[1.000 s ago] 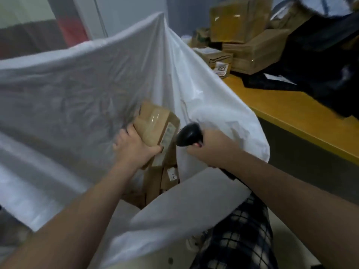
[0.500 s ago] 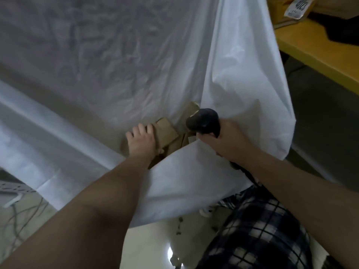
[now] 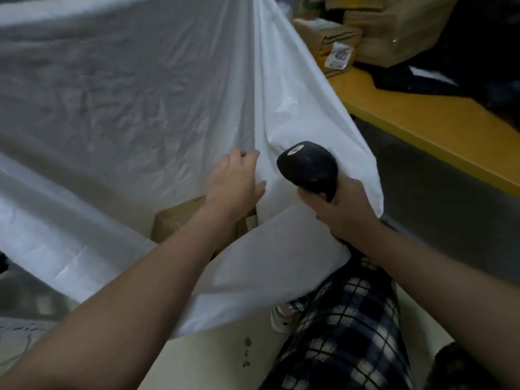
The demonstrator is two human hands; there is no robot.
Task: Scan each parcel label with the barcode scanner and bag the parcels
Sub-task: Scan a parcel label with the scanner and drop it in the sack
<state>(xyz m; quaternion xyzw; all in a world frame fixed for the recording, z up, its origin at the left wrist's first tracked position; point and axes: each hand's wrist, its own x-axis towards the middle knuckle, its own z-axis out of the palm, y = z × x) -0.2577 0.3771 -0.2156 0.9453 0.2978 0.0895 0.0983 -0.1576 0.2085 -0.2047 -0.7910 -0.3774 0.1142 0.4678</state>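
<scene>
The bagging step looked to be the one in hand. The left hand (image 3: 236, 184) hovered inside the mouth of the white bag (image 3: 126, 108), fingers loosely bent and holding nothing, with the fingertips close to a vertical fold in the far wall; whether they touched it could not be told. Directly beneath that wrist lay a brown parcel (image 3: 177, 220), already down in the bag, with another brown edge just right of it.

The right hand (image 3: 346, 212) was wrapped firmly around the barcode scanner (image 3: 308, 167), at the bag's near right edge. Whether it also pinched that edge could not be told.

By my reading, the next move called for the left hand to come out of the bag and reach to the far right, where more parcels (image 3: 337, 35) waited on the yellow table (image 3: 422, 119), then turn a label toward the scanner. 1 tag there read 4023 (image 3: 340, 56).

The bag was thin, crinkled plastic film, slack and semi-opaque, likely to sag shut if the rim were let go. The parcels were tan cardboard, box-shaped, with taped faces that looked slightly glossy. The scanner head was a rounded, matte black bulb with a small pale sticker on its far end. Dark fabric (image 3: 464, 52) was heaped at the table's far right. Checked trousers (image 3: 346, 333) filled the near right.
</scene>
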